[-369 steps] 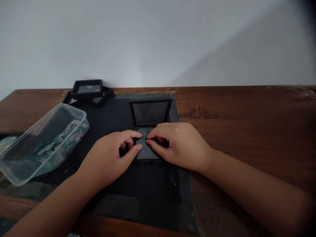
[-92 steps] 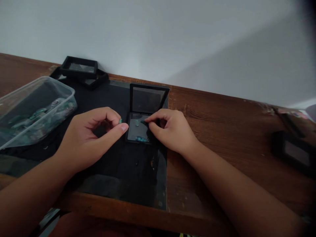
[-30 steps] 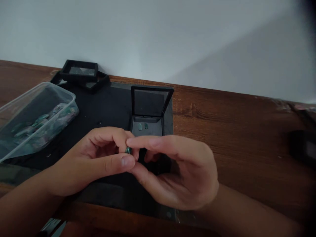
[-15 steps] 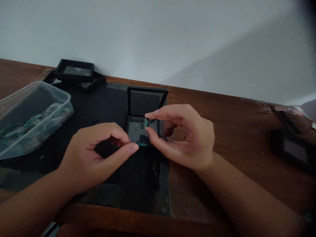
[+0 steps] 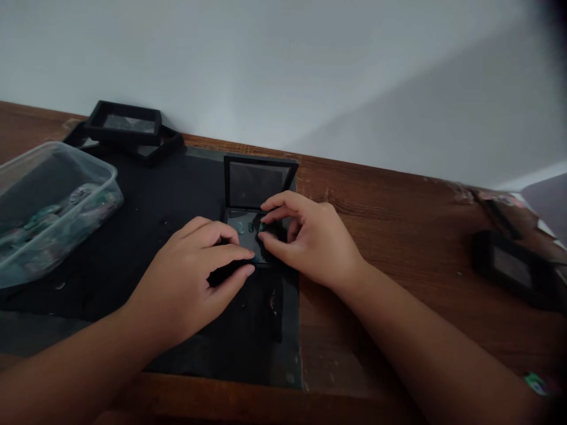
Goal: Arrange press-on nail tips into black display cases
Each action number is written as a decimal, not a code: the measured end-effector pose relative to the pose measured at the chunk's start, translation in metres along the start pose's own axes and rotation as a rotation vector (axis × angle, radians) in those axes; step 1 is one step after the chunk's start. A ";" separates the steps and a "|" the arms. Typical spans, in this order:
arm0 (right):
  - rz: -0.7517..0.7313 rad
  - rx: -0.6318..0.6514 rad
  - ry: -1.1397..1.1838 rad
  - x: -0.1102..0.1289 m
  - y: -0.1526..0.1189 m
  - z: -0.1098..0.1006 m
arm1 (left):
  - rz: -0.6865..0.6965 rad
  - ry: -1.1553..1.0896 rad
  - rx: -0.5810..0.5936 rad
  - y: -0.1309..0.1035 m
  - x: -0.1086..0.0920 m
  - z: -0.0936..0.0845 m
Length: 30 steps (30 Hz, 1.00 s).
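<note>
At nine o'clock on the worktop (image 5: 398,195) stands a clear plastic tub (image 5: 53,206) with greenish stones heaped inside, resting on a black mat (image 5: 177,195). Behind it, at about ten o'clock, two shut black display cases (image 5: 126,127) lie stacked against the wall.

The left hand (image 5: 195,277) lies on the mat at six o'clock of the open display box (image 5: 259,206); its fingers (image 5: 234,254) are curled in, with the thumb and forefinger touching the box's near edge. Whether they pinch anything I cannot tell, as the hand hides its own palm.

The box stands mid-scene, lid upright, and two small green stones (image 5: 245,227) lie side by side on its base. The right hand (image 5: 314,242) comes in from four o'clock, with forefinger and thumb closed on a third small green stone (image 5: 261,226), held just beside the pair and low over the base.

At three o'clock, well apart, another black case (image 5: 509,265) lies on the bare wood.

The risk, as I judge it, is crowding: the pinched stone sits so close to the pair that a fingertip could nudge them out of line. The base looks smooth, so a stone let go at a tilt might skid. A press on the near edge could also tip the light box.
</note>
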State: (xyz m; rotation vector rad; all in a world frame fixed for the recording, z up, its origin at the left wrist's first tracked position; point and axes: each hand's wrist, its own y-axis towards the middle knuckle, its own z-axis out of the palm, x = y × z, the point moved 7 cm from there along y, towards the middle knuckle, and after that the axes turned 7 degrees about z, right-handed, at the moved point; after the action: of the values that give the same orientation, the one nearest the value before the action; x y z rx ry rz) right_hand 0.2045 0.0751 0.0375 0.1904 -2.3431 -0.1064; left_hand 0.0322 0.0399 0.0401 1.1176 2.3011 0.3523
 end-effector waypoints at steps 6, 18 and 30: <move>-0.034 0.001 -0.025 0.001 -0.001 0.000 | 0.016 -0.072 -0.046 0.003 -0.001 -0.009; -0.111 0.036 -0.180 0.011 -0.003 0.001 | 0.011 -0.035 0.026 0.000 0.009 0.000; -0.540 -0.278 -0.066 0.059 -0.031 -0.024 | -0.094 -0.094 -0.013 0.001 0.013 -0.013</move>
State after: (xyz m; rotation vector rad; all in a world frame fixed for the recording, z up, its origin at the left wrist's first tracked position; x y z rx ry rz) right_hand 0.1841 0.0343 0.0919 0.6831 -2.2528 -0.7052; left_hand 0.0192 0.0507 0.0461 0.9945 2.2560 0.2731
